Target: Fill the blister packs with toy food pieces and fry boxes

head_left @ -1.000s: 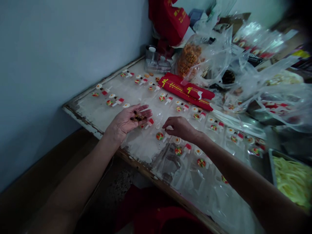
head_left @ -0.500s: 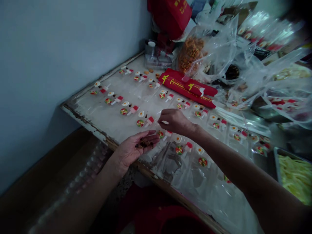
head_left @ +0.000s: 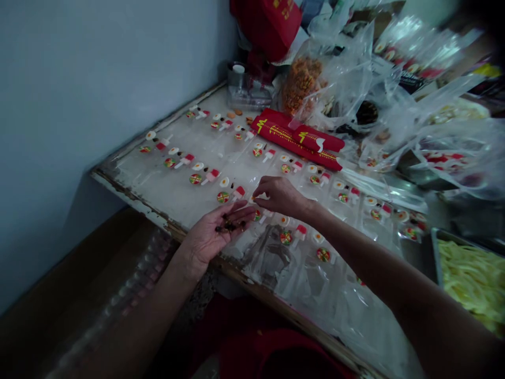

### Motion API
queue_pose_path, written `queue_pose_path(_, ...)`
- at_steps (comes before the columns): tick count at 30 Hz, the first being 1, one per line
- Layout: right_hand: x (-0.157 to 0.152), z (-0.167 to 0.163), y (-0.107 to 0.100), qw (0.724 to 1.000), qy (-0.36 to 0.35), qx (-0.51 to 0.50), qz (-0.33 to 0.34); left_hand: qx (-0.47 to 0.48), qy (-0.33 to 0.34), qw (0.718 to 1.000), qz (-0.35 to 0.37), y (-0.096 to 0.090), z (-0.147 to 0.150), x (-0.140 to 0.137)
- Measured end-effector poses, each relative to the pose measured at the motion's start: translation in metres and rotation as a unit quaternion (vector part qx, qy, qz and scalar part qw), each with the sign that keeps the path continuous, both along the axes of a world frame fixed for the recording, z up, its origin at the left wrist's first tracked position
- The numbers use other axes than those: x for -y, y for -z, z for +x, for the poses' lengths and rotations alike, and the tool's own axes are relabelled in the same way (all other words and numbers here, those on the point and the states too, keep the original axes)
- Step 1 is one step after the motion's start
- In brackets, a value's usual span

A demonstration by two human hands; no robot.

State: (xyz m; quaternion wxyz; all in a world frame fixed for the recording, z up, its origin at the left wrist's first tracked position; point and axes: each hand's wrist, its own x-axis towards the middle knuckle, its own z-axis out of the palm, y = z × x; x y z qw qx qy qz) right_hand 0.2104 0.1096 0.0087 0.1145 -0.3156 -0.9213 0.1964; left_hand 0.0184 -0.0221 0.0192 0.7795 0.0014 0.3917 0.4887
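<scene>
Dark brown small pieces (head_left: 230, 225): a loose cluster, irregular and slightly glossy; held in the palm and along the fingers of the left hand, above the near edge of the counter (head_left: 128, 164).

Left hand (head_left: 209, 237): palm up, fingers extended and slightly cupped.

Right hand (head_left: 282, 195): just beyond the left fingertips, over the sets; fingers curled, thumb toward forefinger. Whether a piece is pinched between them cannot be told.

Sets of flat miniatures, in rows along the counter. Typical set: fried-egg shape (head_left: 224, 182), white with orange yolk; round disc (head_left: 223, 197), patterned red, green and yellow; ice-lolly shape (head_left: 238, 192), red and white; several with a small dark piece alongside. Clear plastic packaging (head_left: 315, 287) covers the near right of the counter.

Containers:
Metal tray (head_left: 436, 258), right edge; filled with pale yellow strips (head_left: 469, 284).
Clear plastic bag (head_left: 345, 87), far side; orange-brown pieces (head_left: 303, 81) inside.
Second clear bag (head_left: 483, 152), right; red and white pieces (head_left: 445, 158) within.
Transparent box (head_left: 250, 99), far corner; contents indistinct.

Also: red wrapper (head_left: 295, 138) with yellow print, lying beyond the rows; red bag (head_left: 272, 29) with yellow lettering, behind the box.
</scene>
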Motion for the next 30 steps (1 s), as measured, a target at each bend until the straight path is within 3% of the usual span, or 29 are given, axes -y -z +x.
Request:
queue_pose_path(3, -0.001, -0.007, -0.002, 0.998, 0.057, 0.004, -0.016, 0.026, -0.012, 0.999, 0.018, -0.002, 0.000, -0.005)
queue_pose_path(6, 0.016, -0.001, -0.017, 0.989, 0.118, -0.076, -0.048, 0.033, -0.010, 0.999, 0.016, -0.001, 0.003, -0.011)
queue_pose_path(10, 0.064, 0.016, -0.034, 0.986, 0.029, -0.149, -0.074, 0.036, 0.017, 0.999, 0.026, 0.003, 0.009, -0.018)
queue_pose_path(13, 0.099, 0.022, -0.026, 0.986, 0.014, -0.148, -0.080, 0.030, 0.040, 0.999, 0.006, 0.004, 0.019, -0.014)
queue_pose_path(15, 0.118, 0.025, -0.015, 0.976, 0.068, -0.176, -0.109, 0.025, 0.061, 0.998, -0.020, 0.004, 0.028, -0.007)
queue_pose_path(18, 0.141, 0.035, -0.004, 0.935, 0.166, -0.256, -0.178, 0.014, 0.075, 0.995, -0.065, 0.004, 0.045, 0.008)
queue_pose_path(22, 0.160, 0.060, -0.006, 0.883, 0.277, -0.299, -0.231, 0.053, 0.092, 0.991, -0.077, 0.003, 0.060, 0.018)
queue_pose_path(24, 0.156, 0.077, -0.009, 0.891, 0.316, -0.269, -0.185, 0.071, 0.086, 0.991, -0.076, 0.001, 0.060, 0.013)
queue_pose_path(26, 0.141, 0.093, -0.007, 0.919, 0.312, -0.217, -0.105, 0.062, 0.057, 0.994, -0.069, 0.000, 0.058, 0.004)
queue_pose_path(30, 0.100, 0.112, 0.007, 0.974, 0.188, -0.126, -0.013, 0.076, 0.050, 0.995, -0.033, -0.004, 0.056, -0.017)
